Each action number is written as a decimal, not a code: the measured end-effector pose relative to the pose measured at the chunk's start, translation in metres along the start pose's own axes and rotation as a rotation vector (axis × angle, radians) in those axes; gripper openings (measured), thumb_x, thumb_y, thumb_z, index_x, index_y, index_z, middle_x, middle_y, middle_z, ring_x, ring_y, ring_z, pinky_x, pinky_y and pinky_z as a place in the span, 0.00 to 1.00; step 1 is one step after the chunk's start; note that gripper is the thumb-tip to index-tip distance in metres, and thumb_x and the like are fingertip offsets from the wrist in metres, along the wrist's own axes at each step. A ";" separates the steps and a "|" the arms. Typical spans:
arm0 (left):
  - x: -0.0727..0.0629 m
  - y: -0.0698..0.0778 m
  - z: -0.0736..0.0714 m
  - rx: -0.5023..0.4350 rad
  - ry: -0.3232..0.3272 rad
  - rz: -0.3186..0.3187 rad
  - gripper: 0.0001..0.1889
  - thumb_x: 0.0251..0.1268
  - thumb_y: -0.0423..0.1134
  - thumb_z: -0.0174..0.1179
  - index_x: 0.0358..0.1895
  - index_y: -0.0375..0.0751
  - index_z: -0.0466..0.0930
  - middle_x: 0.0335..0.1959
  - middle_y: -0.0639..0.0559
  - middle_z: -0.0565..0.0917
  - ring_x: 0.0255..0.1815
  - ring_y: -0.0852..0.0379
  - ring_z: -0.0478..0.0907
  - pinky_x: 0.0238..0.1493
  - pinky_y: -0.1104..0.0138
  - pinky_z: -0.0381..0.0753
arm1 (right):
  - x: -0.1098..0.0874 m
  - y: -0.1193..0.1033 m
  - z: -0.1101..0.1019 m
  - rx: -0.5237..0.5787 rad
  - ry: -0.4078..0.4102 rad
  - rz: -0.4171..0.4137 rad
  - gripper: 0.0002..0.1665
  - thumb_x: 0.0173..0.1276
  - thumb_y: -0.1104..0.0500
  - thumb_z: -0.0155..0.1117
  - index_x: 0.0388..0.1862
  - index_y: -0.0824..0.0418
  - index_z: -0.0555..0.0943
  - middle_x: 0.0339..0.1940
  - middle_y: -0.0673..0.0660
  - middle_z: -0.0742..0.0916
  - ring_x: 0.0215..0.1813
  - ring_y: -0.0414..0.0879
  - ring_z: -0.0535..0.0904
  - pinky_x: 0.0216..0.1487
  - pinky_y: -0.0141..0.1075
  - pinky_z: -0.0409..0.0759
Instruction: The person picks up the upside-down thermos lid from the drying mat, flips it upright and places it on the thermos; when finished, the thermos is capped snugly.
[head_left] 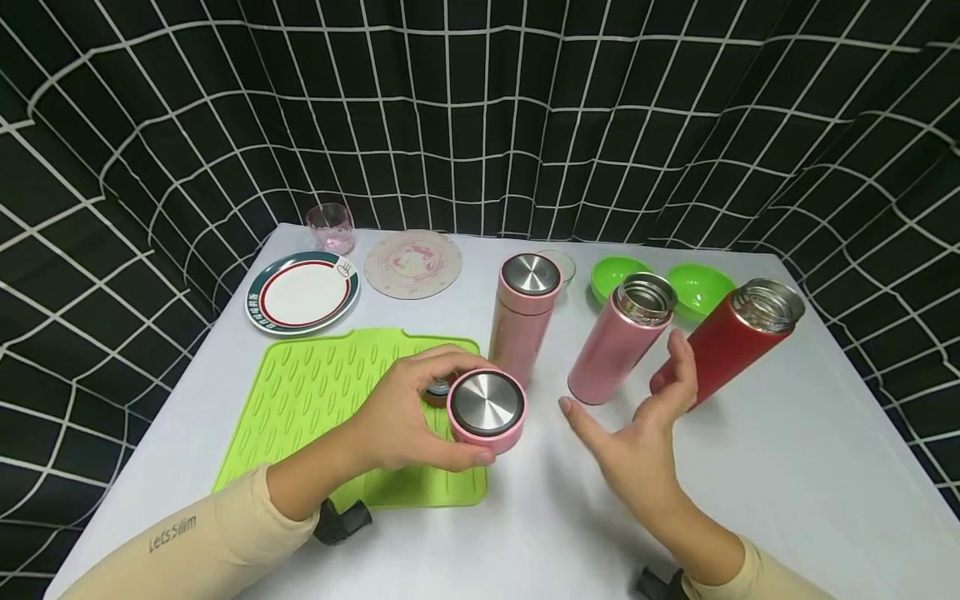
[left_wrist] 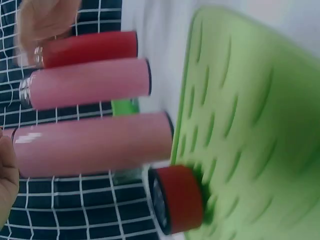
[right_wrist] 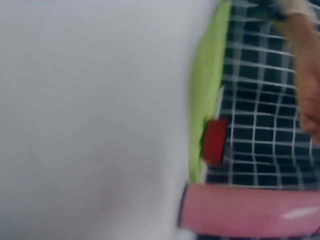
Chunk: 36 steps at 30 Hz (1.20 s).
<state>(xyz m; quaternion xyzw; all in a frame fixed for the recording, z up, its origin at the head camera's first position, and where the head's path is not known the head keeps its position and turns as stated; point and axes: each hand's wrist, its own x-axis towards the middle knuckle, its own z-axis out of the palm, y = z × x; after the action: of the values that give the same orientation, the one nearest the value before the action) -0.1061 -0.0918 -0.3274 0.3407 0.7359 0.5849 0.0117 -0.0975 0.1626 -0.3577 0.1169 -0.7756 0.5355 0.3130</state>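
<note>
In the head view my left hand (head_left: 408, 408) grips a pink flask lid (head_left: 487, 408) with a brushed steel top, thumb in front and fingers behind. It is above the right edge of the green mat. My right hand (head_left: 648, 437) has thumb and fingers spread, with nothing between them. Beyond it stands an uncapped pink flask (head_left: 618, 342). An uncapped red flask (head_left: 738, 337) is partly covered by its fingers; contact is unclear. A capped pink flask (head_left: 525, 321) stands in the middle. A red lid (left_wrist: 180, 200) sits on the mat, mostly hidden by my left hand in the head view.
The green drying mat (head_left: 300, 400) covers the left of the white table. Behind it are a plate (head_left: 303, 292), a round patterned disc (head_left: 414, 264) and a pink glass (head_left: 331, 227). Two green bowls (head_left: 611, 275) and a clear glass dish (head_left: 562, 262) stand behind the flasks.
</note>
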 end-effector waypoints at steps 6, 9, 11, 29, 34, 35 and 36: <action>0.004 0.010 -0.016 0.067 0.060 0.057 0.33 0.35 0.40 0.81 0.53 0.49 0.80 0.45 0.57 0.82 0.44 0.55 0.77 0.37 0.61 0.81 | 0.029 0.045 -0.008 -0.036 -0.217 0.685 0.64 0.52 0.54 0.80 0.75 0.57 0.45 0.73 0.59 0.61 0.73 0.51 0.55 0.71 0.49 0.58; 0.008 0.016 -0.022 0.114 0.099 0.084 0.33 0.33 0.40 0.81 0.51 0.48 0.79 0.45 0.58 0.82 0.44 0.56 0.77 0.42 0.60 0.78 | 0.039 0.064 -0.002 -0.089 -0.336 0.652 0.51 0.53 0.51 0.79 0.69 0.63 0.61 0.63 0.62 0.75 0.63 0.53 0.71 0.63 0.47 0.68; 0.011 0.019 -0.023 0.133 0.115 0.094 0.33 0.33 0.40 0.81 0.51 0.47 0.79 0.44 0.59 0.82 0.45 0.57 0.77 0.45 0.60 0.77 | 0.038 0.069 -0.003 -0.151 -0.415 0.602 0.41 0.54 0.51 0.78 0.61 0.64 0.70 0.54 0.61 0.81 0.53 0.53 0.77 0.56 0.45 0.74; 0.056 0.034 0.040 0.339 0.142 0.204 0.35 0.31 0.56 0.82 0.49 0.49 0.84 0.43 0.65 0.81 0.45 0.67 0.72 0.46 0.68 0.74 | -0.028 0.032 -0.012 0.062 -0.718 0.384 0.32 0.41 0.59 0.85 0.46 0.49 0.79 0.40 0.47 0.85 0.39 0.45 0.80 0.41 0.36 0.80; 0.062 0.032 0.048 0.368 0.127 0.219 0.36 0.31 0.57 0.82 0.50 0.47 0.83 0.42 0.65 0.81 0.44 0.67 0.71 0.43 0.70 0.73 | -0.028 0.031 -0.014 0.071 -0.706 0.334 0.32 0.42 0.60 0.84 0.46 0.49 0.78 0.40 0.47 0.84 0.40 0.45 0.80 0.43 0.36 0.80; 0.063 0.032 0.049 0.369 0.110 0.206 0.36 0.32 0.57 0.82 0.51 0.48 0.83 0.43 0.65 0.81 0.44 0.67 0.71 0.43 0.70 0.74 | -0.028 0.031 -0.015 0.085 -0.706 0.319 0.31 0.42 0.61 0.84 0.46 0.49 0.78 0.40 0.47 0.84 0.40 0.45 0.80 0.43 0.36 0.80; 0.063 0.031 0.049 0.367 0.091 0.191 0.36 0.32 0.58 0.81 0.51 0.48 0.83 0.43 0.66 0.81 0.44 0.67 0.70 0.42 0.70 0.74 | -0.028 0.031 -0.016 0.090 -0.703 0.307 0.31 0.43 0.61 0.84 0.45 0.49 0.78 0.40 0.47 0.84 0.40 0.45 0.80 0.43 0.36 0.80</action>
<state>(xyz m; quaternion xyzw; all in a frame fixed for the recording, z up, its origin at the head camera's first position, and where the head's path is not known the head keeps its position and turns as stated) -0.1189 -0.0143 -0.2916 0.3785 0.7942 0.4545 -0.1393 -0.0858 0.1847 -0.3951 0.1894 -0.8198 0.5369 -0.0612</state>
